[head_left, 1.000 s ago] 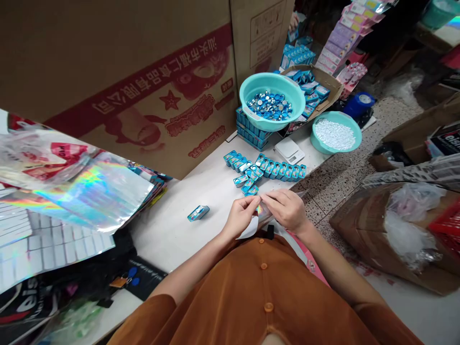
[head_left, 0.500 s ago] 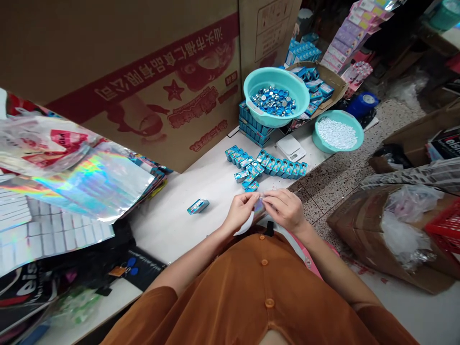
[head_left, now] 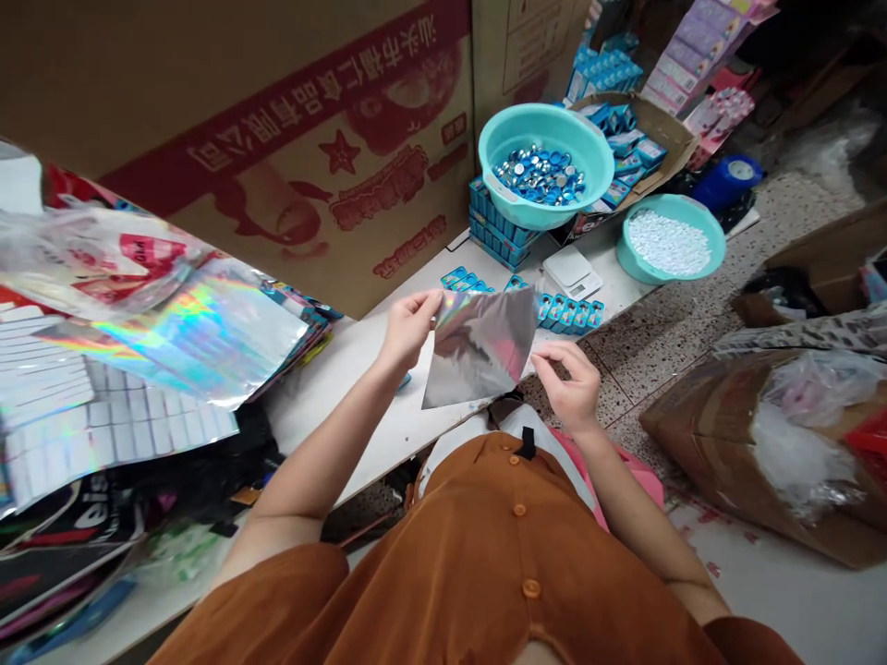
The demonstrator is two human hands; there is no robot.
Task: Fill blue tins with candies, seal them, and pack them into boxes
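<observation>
My left hand (head_left: 413, 325) pinches the upper left corner of a shiny silver foil sheet (head_left: 481, 346), which hangs tilted above the table's front edge. At the sheet's right edge, my right hand (head_left: 569, 377) is closed in a pinch, its fingertips on the margin; whether a thin film is also between them I cannot tell. Behind the sheet, partly hidden, stand rows of small blue tins (head_left: 572, 312). One more blue tin (head_left: 405, 380) lies mostly hidden behind my left wrist and the foil.
A turquoise basin (head_left: 601, 189) of blue and silver caps rests on stacked blue boxes. Nearby are a white scale (head_left: 572, 272) and a basin (head_left: 717, 242) of white pellets. A large carton (head_left: 297, 185) stands behind the table; holographic sheets (head_left: 256, 342) lie at left.
My hands have moved apart, the left one up and leftward, the right one slightly rightward. The silver foil sheet is now spread between them, covering part of the tins. The view has shifted slightly.
</observation>
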